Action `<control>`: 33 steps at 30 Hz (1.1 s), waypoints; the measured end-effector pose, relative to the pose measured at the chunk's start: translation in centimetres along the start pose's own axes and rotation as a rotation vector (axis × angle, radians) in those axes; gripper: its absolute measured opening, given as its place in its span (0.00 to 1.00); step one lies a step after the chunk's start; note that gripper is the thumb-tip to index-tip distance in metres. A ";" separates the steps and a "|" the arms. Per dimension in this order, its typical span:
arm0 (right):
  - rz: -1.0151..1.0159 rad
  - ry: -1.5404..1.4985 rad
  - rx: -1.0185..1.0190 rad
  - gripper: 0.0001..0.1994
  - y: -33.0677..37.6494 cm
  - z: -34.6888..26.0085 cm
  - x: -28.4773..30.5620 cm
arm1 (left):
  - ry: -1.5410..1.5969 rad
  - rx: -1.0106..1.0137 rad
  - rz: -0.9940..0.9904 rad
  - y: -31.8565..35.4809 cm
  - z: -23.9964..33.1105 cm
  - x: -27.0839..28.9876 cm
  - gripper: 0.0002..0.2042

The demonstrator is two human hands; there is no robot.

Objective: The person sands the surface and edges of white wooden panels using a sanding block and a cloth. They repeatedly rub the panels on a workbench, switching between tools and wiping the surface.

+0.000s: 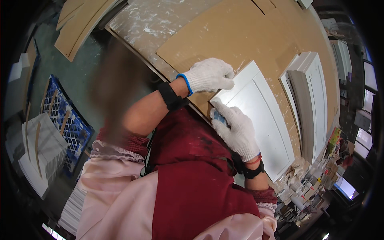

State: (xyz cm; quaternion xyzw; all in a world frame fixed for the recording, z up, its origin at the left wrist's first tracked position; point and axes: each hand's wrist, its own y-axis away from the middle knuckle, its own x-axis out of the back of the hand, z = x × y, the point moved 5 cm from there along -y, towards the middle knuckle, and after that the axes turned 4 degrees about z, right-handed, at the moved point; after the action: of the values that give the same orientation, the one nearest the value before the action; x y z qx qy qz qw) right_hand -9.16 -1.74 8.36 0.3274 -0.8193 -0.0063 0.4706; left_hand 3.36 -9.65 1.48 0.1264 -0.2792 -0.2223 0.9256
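Note:
A white cabinet door panel with a grooved border lies on the brown worktable board, one end towards me. My left hand, in a white knit glove with a blue cuff, has its curled fingers closed at the panel's left edge near that end. In a matching glove, my right hand is wrapped round a small blue-grey pad at the panel's near end. Its fingers cover most of the pad, so its exact kind does not show.
To the right, a stack of white panels stands on the brown board. Bottles and tools clutter the far right. On the left floor are a blue plastic pallet and piled white boards. Brown boards lie at upper left.

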 end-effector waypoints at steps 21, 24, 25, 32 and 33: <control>0.759 -0.883 -0.698 0.20 17.5 11.3 -0.7 | -0.072 0.059 0.078 2.0 3.3 0.7 0.14; 0.809 -1.007 -0.723 0.21 18.3 11.1 -0.2 | -0.310 0.064 0.134 1.9 3.9 0.1 0.25; 0.803 -0.986 -0.723 0.22 18.7 11.6 -0.1 | -0.342 0.039 0.200 2.2 4.1 -0.2 0.28; 0.882 -0.951 -0.781 0.26 21.6 15.8 -0.1 | -0.551 0.151 0.298 1.8 6.4 -2.6 0.43; 0.895 -0.928 -0.779 0.26 22.1 16.4 -0.2 | -0.595 0.190 0.305 1.6 6.9 -3.0 0.44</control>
State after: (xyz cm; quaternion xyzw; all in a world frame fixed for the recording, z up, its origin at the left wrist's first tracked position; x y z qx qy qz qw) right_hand -33.57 10.82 6.09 -0.2635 -0.9268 -0.2410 0.1164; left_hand -2.32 -7.58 6.22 0.0986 -0.5718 -0.0813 0.8104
